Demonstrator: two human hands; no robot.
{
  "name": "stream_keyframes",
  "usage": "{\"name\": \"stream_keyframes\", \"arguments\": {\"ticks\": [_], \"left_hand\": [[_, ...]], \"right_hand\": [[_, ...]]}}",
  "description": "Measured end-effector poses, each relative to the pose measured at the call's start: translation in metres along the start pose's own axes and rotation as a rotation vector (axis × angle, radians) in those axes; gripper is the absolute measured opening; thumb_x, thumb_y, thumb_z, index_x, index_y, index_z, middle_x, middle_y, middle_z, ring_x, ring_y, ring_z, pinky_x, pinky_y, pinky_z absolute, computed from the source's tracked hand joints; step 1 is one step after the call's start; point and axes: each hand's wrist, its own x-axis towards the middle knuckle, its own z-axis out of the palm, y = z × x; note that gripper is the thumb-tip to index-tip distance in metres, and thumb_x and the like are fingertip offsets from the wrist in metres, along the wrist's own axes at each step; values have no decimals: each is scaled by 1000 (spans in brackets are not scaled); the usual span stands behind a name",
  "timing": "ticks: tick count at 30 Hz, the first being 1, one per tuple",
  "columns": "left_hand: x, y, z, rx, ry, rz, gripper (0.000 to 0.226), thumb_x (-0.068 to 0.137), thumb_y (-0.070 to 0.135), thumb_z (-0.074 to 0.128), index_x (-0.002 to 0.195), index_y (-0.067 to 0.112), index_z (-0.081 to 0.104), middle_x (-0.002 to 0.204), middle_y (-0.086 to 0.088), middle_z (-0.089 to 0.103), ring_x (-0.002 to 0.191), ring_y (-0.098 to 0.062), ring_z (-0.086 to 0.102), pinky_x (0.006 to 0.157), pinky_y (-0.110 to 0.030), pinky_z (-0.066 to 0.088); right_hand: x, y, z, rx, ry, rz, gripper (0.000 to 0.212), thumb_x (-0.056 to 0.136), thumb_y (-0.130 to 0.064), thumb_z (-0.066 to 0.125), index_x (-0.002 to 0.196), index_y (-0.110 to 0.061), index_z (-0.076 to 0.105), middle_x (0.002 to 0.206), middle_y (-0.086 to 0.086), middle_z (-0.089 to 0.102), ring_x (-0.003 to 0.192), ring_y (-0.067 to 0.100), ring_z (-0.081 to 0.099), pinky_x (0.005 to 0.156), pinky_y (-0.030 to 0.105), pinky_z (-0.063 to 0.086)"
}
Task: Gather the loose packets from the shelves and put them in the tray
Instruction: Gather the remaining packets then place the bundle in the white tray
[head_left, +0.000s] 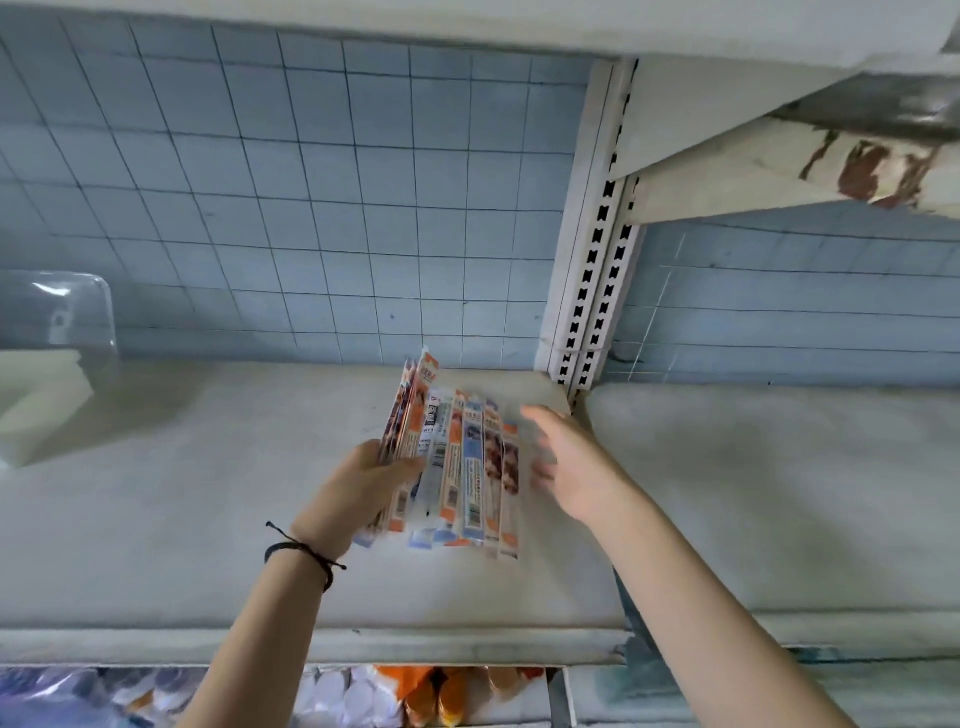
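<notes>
i see l hand (358, 486) fingers curled round a fan of packets (462, 467) over the shelf (156, 499); r hand (576, 467) just beside them, fingers spread, blurred.

The shelf board (208, 493) has wide open room left of the packets (457, 467) and in front of them. The wire grid (311, 208) closes the back. The slotted post (592, 270) stands near the packets on their right, at the back. A clear plastic divider (57, 317) blocks the far left. Another shelf (727, 192) hangs overhead on the right.
</notes>
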Motion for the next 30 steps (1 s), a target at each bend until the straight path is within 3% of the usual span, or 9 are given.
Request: {"name": "stream_keyframes", "arguments": {"ticks": [2, 5, 9, 13, 17, 19, 23, 28, 30], "left_hand": [[6, -2, 4, -7, 19, -12, 23, 92, 26, 58, 101, 6, 60, 88, -10, 70, 70, -22, 65, 58, -29, 52], [14, -7, 11, -22, 27, -18, 28, 90, 33, 60, 100, 8, 60, 95, -13, 71, 83, -28, 68, 71, -39, 54], [22, -8, 17, -52, 54, -28, 33, 82, 38, 67, 103, 13, 58, 99, -10, 69, 88, -27, 67, 76, -43, 55], [29, -3, 28, -63, 82, -57, 31, 78, 32, 68, 98, 16, 51, 97, -13, 65, 80, -27, 64, 64, -39, 54], [36, -3, 43, -102, 82, -62, 22, 88, 26, 59, 103, 13, 49, 93, -11, 65, 66, -21, 62, 40, -23, 43], [36, -1, 47, -182, 83, -74, 19, 91, 24, 57, 104, 13, 48, 92, -10, 65, 64, -18, 62, 37, -20, 42], [34, -2, 51, -332, 43, -77, 24, 93, 24, 56, 113, 12, 50, 99, -12, 69, 71, -21, 67, 51, -28, 48], [30, 0, 55, -446, 3, -31, 24, 93, 29, 56, 113, 15, 54, 97, -8, 72, 76, -22, 70, 60, -34, 50], [29, 0, 58, -490, 12, -16, 25, 93, 28, 56, 114, 14, 54, 99, -9, 73, 82, -25, 70, 72, -44, 55]], "right_hand": [[0, 3, 8, -5, -8, 14, 57, 81, -41, 65, 130, -22, 43, 113, 3, 55, 108, 21, 52, 90, 37, 45], [3, 7, 20, 3, -55, 33, 90, 64, -52, 72, 138, -25, 30, 125, 8, 53, 112, 22, 53, 96, 40, 44], [4, 7, 36, 14, -121, 46, 60, 89, -39, 61, 132, -25, 22, 102, -1, 51, 90, 10, 53, 72, 29, 43], [11, 9, 47, 85, -158, 82, 62, 82, -40, 69, 126, -24, 28, 119, 9, 56, 106, 25, 60, 95, 48, 48], [15, 9, 49, 124, -146, 139, 80, 71, -48, 76, 130, -27, 26, 118, 14, 58, 102, 30, 63, 91, 52, 51], [18, 10, 47, 96, -140, 134, 92, 68, -52, 77, 137, -31, 20, 124, 12, 57, 105, 30, 62, 92, 53, 51], [21, 14, 39, 90, -148, 96, 97, 66, -48, 81, 139, -28, 19, 121, 10, 60, 103, 27, 64, 91, 51, 52], [17, 12, 33, 61, -148, 45, 81, 66, -38, 84, 129, -23, 35, 110, 8, 66, 97, 25, 66, 87, 49, 54], [16, 9, 31, 59, -148, 38, 75, 65, -36, 85, 126, -22, 43, 108, 7, 68, 95, 24, 67, 81, 44, 55]]}}
